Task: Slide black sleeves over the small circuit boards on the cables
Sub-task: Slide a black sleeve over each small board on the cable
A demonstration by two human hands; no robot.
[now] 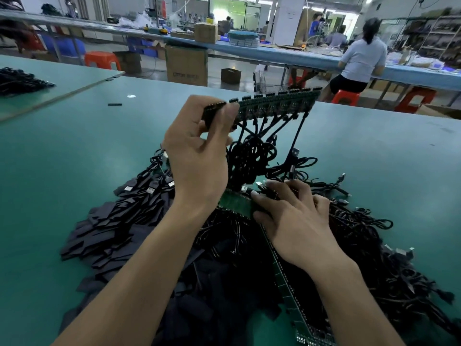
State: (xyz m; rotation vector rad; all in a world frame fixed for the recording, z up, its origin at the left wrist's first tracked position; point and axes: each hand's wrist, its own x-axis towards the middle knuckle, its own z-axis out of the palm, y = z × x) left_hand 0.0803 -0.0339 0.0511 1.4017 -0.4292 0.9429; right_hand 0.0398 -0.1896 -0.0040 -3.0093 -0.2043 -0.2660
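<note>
My left hand (199, 156) holds up a green strip of several small circuit boards (272, 104) by its left end, thumb and fingers pinching it where a black sleeve (212, 113) covers the end board. Black cables (254, 151) hang from the strip to the table. My right hand (291, 216) rests low on the cable heap, its fingers curled over black cables beside another green board strip (237, 201). A pile of flat black sleeves (112, 226) lies to the left of my arms.
The green table (74, 156) carries a tangled cable heap (374, 258) at right and a long green board strip (291, 295) near the front. A lone black sleeve (114, 104) lies far left. Another cable pile (20, 79) sits on the neighbouring table. A person (359, 58) sits beyond.
</note>
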